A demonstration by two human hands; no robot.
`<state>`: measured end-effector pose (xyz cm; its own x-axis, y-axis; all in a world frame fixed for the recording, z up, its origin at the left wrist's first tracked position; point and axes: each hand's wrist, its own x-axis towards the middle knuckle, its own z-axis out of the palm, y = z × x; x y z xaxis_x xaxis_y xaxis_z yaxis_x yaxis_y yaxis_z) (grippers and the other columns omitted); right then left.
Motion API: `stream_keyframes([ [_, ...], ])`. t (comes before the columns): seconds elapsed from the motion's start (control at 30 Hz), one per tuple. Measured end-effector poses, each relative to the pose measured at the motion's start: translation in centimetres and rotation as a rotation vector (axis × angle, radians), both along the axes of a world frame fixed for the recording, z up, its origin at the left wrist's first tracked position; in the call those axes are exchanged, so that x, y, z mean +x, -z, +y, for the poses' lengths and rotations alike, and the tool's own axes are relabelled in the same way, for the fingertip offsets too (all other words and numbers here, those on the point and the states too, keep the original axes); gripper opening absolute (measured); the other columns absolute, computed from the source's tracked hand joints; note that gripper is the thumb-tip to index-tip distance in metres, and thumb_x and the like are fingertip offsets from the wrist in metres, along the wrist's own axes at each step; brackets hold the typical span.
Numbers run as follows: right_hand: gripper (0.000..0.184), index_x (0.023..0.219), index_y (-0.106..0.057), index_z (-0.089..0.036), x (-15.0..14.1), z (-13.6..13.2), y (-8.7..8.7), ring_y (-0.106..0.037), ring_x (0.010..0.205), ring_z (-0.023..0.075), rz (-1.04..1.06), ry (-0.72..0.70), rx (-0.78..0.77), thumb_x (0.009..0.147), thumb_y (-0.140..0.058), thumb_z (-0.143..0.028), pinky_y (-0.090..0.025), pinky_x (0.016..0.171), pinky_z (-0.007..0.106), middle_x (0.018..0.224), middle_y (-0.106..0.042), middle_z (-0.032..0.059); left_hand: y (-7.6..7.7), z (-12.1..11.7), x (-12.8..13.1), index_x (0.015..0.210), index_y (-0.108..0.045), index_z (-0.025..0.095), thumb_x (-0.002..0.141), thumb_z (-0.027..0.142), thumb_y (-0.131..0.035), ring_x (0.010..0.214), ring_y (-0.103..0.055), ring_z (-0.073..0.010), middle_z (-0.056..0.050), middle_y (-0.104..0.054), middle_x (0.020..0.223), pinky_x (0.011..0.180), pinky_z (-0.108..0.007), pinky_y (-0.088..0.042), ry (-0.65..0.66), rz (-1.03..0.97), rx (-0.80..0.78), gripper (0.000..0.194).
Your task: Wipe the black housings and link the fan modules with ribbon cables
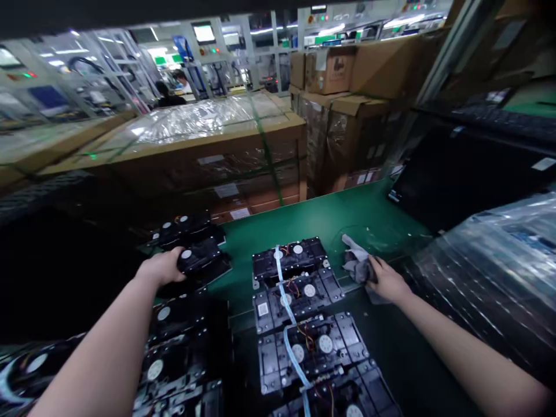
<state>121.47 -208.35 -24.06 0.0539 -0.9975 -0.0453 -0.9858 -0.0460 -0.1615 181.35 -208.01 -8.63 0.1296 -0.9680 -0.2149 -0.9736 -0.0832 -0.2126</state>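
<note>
My left hand (163, 267) is closed on the near end of a black module with a white disc (202, 258), in the left row on the green bench. My right hand (388, 281) grips a crumpled grey cloth (358, 263) against the bench surface, right of the middle row. That middle row holds several black modules (299, 292) with white round gears, thin coloured wires and pale blue ribbon cables (290, 347). More black modules (176, 347) lie in the left row below my left hand, partly hidden by my forearm.
The green bench top (304, 220) ends at strapped, film-wrapped cardboard boxes (260, 156). Plastic-wrapped goods (490, 260) and a dark panel (469, 174) stand at the right. Cardboard boxes (343, 75) are stacked behind. A person (169, 95) is in the background.
</note>
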Motion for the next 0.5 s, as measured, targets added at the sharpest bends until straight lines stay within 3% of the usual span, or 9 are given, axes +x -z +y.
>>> stream_keyframes([
  [0.1, 0.078, 0.135, -0.016, -0.019, 0.6, -0.9, 0.0, -0.037, 0.117, 0.028, -0.064, 0.06, 0.037, 0.068, -0.054, -0.027, -0.034, 0.091, 0.035, 0.137, -0.023, 0.0136, 0.8, -0.5, 0.5, 0.12, -0.039, 0.012, 0.066, 0.031, -0.054, 0.081, -0.058, -0.0258, -0.01, -0.061, 0.089, 0.067, -0.031, -0.042, -0.025, 0.055, -0.008, 0.059],
  [0.17, 0.079, 0.136, -0.015, -0.022, 0.9, -1.7, 0.5, -0.047, 0.106, 0.0268, -0.078, 0.093, 0.08, 0.067, -0.055, -0.023, -0.038, 0.084, 0.034, 0.132, -0.031, 0.0147, 1.1, -0.6, 0.5, 0.119, -0.04, 0.01, 0.067, 0.03, -0.053, 0.083, -0.058, -0.0289, -0.011, -0.06, 0.089, 0.068, -0.034, -0.042, -0.04, 0.087, -0.042, 0.058],
  [0.23, 0.074, 0.135, -0.02, -0.024, 1.1, -2.4, 1.1, -0.056, 0.092, 0.0237, -0.09, 0.132, 0.126, 0.068, -0.053, -0.021, -0.041, 0.076, 0.032, 0.122, -0.043, 0.0145, 1.3, -0.3, 0.0, 0.121, -0.037, 0.007, 0.07, 0.03, -0.051, 0.093, -0.054, -0.0342, -0.017, -0.055, 0.102, 0.073, -0.04, -0.041, -0.052, 0.103, -0.112, 0.059],
  [0.3, 0.061, 0.129, -0.034, -0.023, 0.9, -3.3, 1.4, -0.058, 0.086, 0.0212, -0.108, 0.181, 0.16, 0.07, -0.051, -0.02, -0.042, 0.072, 0.029, 0.11, -0.052, 0.0124, 1.4, 0.7, -0.9, 0.128, -0.026, 0.004, 0.074, 0.035, -0.046, 0.109, -0.041, -0.0402, -0.025, -0.036, 0.125, 0.082, -0.047, -0.037, -0.062, 0.097, -0.2, 0.065],
  [0.4, 0.042, 0.115, -0.05, -0.016, -0.4, -5.1, 1.1, -0.056, 0.088, 0.0218, -0.123, 0.303, 0.156, 0.073, -0.044, -0.021, -0.041, 0.072, 0.028, 0.099, -0.058, 0.0124, 1.2, 4.3, -2.7, 0.132, -0.012, 0.003, 0.076, 0.046, -0.043, 0.122, -0.02, -0.0423, -0.027, -0.007, 0.137, 0.092, -0.051, -0.03, -0.081, 0.115, -0.349, 0.077],
  [0.5, 0.042, 0.115, -0.048, -0.01, -2.2, -7.0, 0.0, -0.056, 0.089, 0.024, -0.133, 0.433, 0.122, 0.076, -0.04, -0.025, -0.042, 0.071, 0.029, 0.098, -0.058, 0.0159, 0.2, 11.0, -4.8, 0.126, -0.029, 0.009, 0.072, 0.051, -0.047, 0.124, -0.024, -0.0362, -0.02, -0.02, 0.137, 0.098, -0.048, -0.029, -0.024, 0.185, -0.514, 0.071],
])
